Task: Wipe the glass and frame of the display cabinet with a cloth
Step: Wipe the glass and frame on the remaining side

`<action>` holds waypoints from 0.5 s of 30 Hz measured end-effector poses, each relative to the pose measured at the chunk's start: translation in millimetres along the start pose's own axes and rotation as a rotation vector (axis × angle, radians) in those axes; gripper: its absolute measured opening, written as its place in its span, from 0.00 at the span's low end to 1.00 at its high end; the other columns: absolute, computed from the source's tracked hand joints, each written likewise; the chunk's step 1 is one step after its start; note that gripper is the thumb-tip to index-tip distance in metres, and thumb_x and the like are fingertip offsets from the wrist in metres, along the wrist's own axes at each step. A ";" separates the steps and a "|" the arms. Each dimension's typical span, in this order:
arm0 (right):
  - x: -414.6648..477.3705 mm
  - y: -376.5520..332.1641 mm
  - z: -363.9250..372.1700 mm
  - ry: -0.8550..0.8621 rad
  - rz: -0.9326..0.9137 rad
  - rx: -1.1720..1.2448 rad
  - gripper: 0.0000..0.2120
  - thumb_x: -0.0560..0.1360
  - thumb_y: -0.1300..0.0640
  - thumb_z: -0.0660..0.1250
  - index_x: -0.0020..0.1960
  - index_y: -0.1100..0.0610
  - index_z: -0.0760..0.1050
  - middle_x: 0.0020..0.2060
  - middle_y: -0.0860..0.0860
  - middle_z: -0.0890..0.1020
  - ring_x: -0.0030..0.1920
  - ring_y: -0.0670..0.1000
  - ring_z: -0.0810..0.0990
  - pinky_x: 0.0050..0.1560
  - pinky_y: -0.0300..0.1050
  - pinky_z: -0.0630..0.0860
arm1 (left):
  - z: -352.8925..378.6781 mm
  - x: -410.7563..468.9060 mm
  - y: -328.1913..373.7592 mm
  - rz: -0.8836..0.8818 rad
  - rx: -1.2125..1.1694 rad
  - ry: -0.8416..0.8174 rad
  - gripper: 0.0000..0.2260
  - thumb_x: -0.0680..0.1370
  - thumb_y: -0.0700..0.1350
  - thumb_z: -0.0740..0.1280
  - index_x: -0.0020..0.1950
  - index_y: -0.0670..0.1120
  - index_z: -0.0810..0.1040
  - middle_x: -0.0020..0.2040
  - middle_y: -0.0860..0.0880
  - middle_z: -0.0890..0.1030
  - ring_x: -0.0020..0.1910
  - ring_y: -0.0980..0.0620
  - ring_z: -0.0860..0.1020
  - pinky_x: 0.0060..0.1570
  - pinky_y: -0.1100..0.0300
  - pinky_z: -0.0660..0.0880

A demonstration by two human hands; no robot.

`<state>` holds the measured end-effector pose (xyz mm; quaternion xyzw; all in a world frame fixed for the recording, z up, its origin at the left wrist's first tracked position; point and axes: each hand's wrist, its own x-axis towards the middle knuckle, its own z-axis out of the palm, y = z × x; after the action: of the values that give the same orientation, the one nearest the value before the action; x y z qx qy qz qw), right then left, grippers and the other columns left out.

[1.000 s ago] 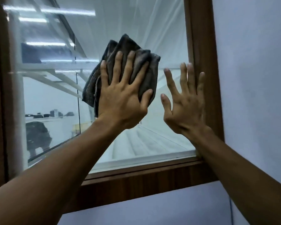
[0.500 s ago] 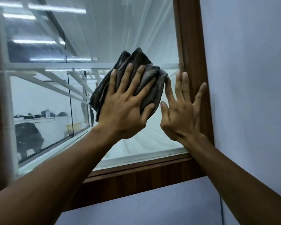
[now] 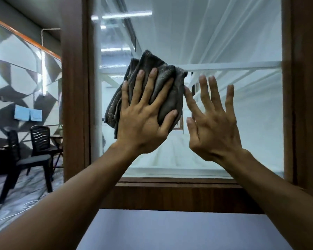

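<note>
1. My left hand (image 3: 143, 123) pressed the folded grey cloth (image 3: 152, 62) flat against the glass (image 3: 242, 114) of the cabinet, about in the middle of the pane and nearer to its left side.
2. The fingers (image 3: 138, 85) of this hand were straight and spread wide, and the thumb lay on the lower right corner of the cloth. They did not curl round it. I think this was to give even pressure over a large area, so that the cloth would slide and not bunch up.
3. The cloth was folded in several layers, and its top and left edge stood out beyond my hand. I judge that a thick pad is easier to push than a loose rag.
4. My right hand (image 3: 213, 127) held nothing. Its fingers (image 3: 213, 91) were open and spread, just beside the cloth, and the forefinger was almost at the cloth's right edge. It seemed to lean on the glass for support, but I cannot say surely that it touched.
5. The wooden frame (image 3: 179, 193) ran under both wrists and up both sides of the pane. The cloth was well apart from it, so I judge the frame was not yet being wiped.
</note>
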<state>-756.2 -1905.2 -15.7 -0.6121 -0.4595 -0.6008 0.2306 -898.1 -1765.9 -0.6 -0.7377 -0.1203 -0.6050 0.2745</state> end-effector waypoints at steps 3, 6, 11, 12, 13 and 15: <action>15.9 -24.6 4.8 -0.014 0.025 0.004 0.34 0.80 0.47 0.51 0.84 0.55 0.51 0.83 0.62 0.48 0.83 0.61 0.44 0.77 0.74 0.41 | -3.6 -7.0 -13.2 -0.042 -0.002 -0.002 0.32 0.83 0.64 0.55 0.85 0.53 0.57 0.86 0.46 0.52 0.85 0.42 0.46 0.81 0.36 0.42; 26.3 -41.7 9.3 -0.036 0.021 -0.014 0.37 0.78 0.49 0.52 0.84 0.57 0.49 0.83 0.61 0.46 0.83 0.60 0.42 0.76 0.76 0.42 | -4.1 -13.3 -24.0 -0.062 0.010 -0.003 0.32 0.83 0.64 0.54 0.85 0.54 0.56 0.86 0.46 0.51 0.85 0.43 0.46 0.81 0.38 0.41; 35.1 -53.8 12.6 -0.034 0.001 -0.019 0.36 0.79 0.46 0.51 0.85 0.53 0.48 0.83 0.61 0.44 0.83 0.60 0.40 0.73 0.81 0.41 | -9.7 -20.4 -48.3 -0.072 0.024 0.003 0.32 0.83 0.64 0.54 0.85 0.53 0.56 0.86 0.46 0.52 0.85 0.43 0.46 0.81 0.37 0.43; 35.2 -53.2 12.8 -0.022 -0.011 -0.010 0.36 0.79 0.46 0.51 0.85 0.52 0.47 0.83 0.60 0.44 0.83 0.59 0.41 0.73 0.81 0.40 | -11.6 -21.0 -55.3 -0.087 0.009 0.011 0.32 0.83 0.63 0.55 0.85 0.53 0.56 0.86 0.46 0.52 0.85 0.43 0.46 0.82 0.37 0.44; 33.9 -51.4 13.0 -0.011 -0.024 0.003 0.35 0.79 0.46 0.52 0.85 0.51 0.48 0.83 0.60 0.45 0.83 0.59 0.41 0.74 0.80 0.40 | -13.2 -22.5 -60.6 -0.119 -0.023 0.023 0.32 0.83 0.62 0.56 0.85 0.52 0.56 0.86 0.46 0.52 0.85 0.43 0.46 0.82 0.39 0.44; 28.6 -42.7 13.0 0.005 -0.056 0.028 0.34 0.80 0.47 0.52 0.84 0.50 0.49 0.84 0.58 0.46 0.84 0.57 0.42 0.76 0.77 0.40 | -13.3 -29.4 -59.4 -0.217 -0.075 0.048 0.32 0.83 0.61 0.56 0.85 0.51 0.56 0.86 0.44 0.52 0.85 0.43 0.46 0.83 0.41 0.43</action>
<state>-789.4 -1866.1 -2.3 -0.5942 -0.4843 -0.6020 0.2236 -946.4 -1720.0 -11.9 -0.7153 -0.1701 -0.6528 0.1823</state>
